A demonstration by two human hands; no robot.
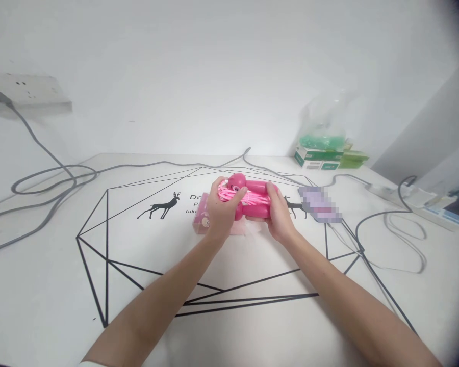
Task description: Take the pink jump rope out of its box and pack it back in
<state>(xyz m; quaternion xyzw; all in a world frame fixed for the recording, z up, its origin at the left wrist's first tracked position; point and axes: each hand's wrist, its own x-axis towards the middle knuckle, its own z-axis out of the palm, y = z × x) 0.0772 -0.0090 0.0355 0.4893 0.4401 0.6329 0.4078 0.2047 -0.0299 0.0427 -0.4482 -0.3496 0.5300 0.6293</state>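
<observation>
A jump rope point(257, 198) with two dark-pink handles and a coiled light-pink cord is held between my two hands, over the middle of the mat. My left hand point(222, 209) grips its left end, the thumb lying across the cord near the rounded handle tops. On the other side my right hand point(278, 213) closes round the right ends of the handles. Below and behind my left hand lies a pink box point(202, 220) with a small cartoon figure printed on it, partly hidden by the hand and the rope.
The white mat point(145, 250) bears black lines and deer. A phone-like purple item point(319, 204), blurred, lies right with a cable. Green-and-white boxes point(317, 157) under a clear bag point(323, 120) stand back right. A grey cable point(126, 165) runs along the back from a wall socket point(26, 89).
</observation>
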